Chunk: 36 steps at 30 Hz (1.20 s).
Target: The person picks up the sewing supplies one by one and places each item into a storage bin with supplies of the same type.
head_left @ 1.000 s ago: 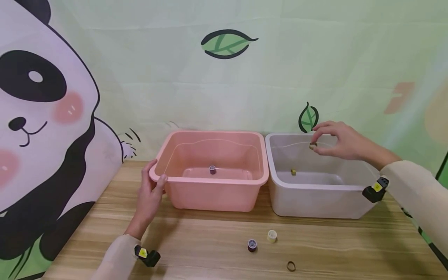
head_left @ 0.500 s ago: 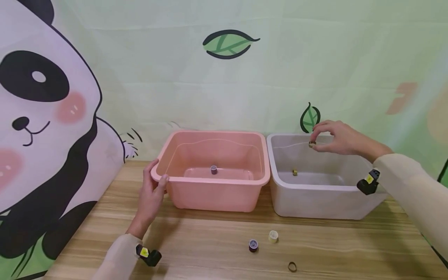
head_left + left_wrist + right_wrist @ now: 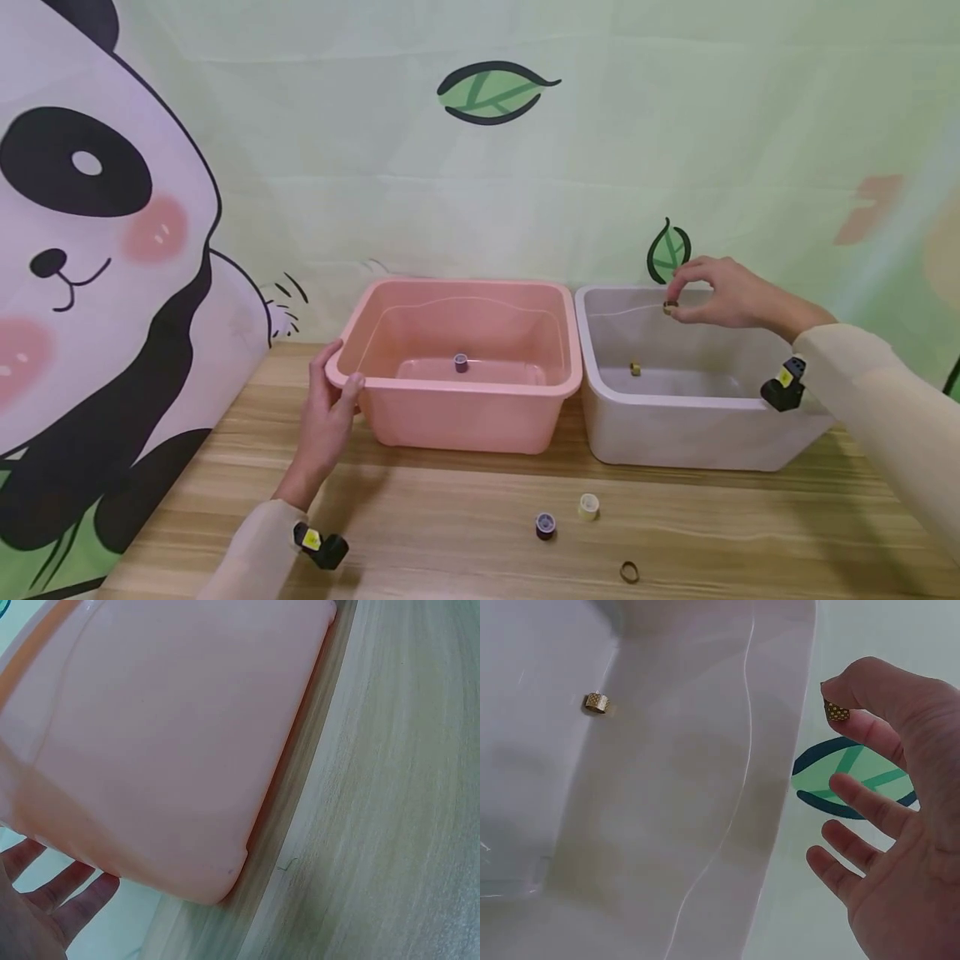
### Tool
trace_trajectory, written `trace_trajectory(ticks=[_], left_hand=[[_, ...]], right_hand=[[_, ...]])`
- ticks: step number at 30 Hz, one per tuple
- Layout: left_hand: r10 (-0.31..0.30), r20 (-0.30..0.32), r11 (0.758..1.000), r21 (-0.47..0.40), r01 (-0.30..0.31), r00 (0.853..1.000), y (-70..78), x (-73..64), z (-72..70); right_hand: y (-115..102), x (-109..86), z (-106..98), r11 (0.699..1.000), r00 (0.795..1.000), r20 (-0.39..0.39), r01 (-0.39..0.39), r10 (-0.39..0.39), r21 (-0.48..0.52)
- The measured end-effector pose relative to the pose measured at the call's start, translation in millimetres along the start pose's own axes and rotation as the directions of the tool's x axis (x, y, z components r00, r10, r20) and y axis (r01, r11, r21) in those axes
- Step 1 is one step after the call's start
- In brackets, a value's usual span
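Observation:
My left hand (image 3: 324,429) grips the left front corner of a pink plastic bin (image 3: 461,417), thumb on the rim and fingers along the side. In the left wrist view, its fingers (image 3: 82,904) touch the bin's outer wall. My right hand (image 3: 723,296) pinches a small gold-patterned ring (image 3: 835,711) between thumb and forefinger, above the far part of a grey bin (image 3: 697,433). The other right fingers are spread. Inside the grey bin lies another gold ring (image 3: 596,703). A small purple-grey spool-like cylinder (image 3: 461,363) stands in the pink bin.
On the wooden table (image 3: 450,525), in front of the bins, are a dark purple spool-like piece (image 3: 545,526), a white one (image 3: 588,507) and a thin brown ring (image 3: 629,572). A green backdrop (image 3: 337,167) with a printed panda hangs close behind the bins.
The right hand has shifted slightly left over the grey bin, and the pinched ring has turned a little. The left hand keeps its place on the pink bin.

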State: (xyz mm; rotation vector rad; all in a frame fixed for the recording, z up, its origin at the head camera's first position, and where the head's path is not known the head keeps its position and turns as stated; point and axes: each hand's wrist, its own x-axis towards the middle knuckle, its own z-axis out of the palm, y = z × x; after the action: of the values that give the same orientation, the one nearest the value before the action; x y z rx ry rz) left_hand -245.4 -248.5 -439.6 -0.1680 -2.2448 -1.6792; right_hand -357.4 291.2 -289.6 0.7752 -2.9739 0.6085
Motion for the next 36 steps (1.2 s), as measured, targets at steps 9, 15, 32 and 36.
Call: trace_trajectory(ticks=[9, 15, 32, 36], left_hand=[[0.003, 0.001, 1.000, -0.005, -0.003, 1.000, -1.2, 1.6, 0.0], [0.009, 0.005, 1.000, -0.021, -0.009, 1.000, -1.0, 1.6, -1.1], [-0.015, -0.003, 1.000, -0.014, 0.015, 1.000, -0.6, -0.7, -0.3], [-0.010, -0.005, 1.000, 0.011, 0.010, 1.000, -0.9, -1.5, -1.1]], right_hand=[[4.2, -1.2, -1.3, 0.999, 0.999, 0.021, -0.049, 0.049, -0.019], [7.1, -4.2, -2.9, 0.999, 0.999, 0.018, -0.034, 0.035, -0.027], [8.9, -8.2, -4.8, 0.999, 0.999, 0.023, -0.043, 0.044, -0.029], [7.4, -7.7, -5.4, 0.999, 0.999, 0.028, -0.045, 0.046, -0.028]])
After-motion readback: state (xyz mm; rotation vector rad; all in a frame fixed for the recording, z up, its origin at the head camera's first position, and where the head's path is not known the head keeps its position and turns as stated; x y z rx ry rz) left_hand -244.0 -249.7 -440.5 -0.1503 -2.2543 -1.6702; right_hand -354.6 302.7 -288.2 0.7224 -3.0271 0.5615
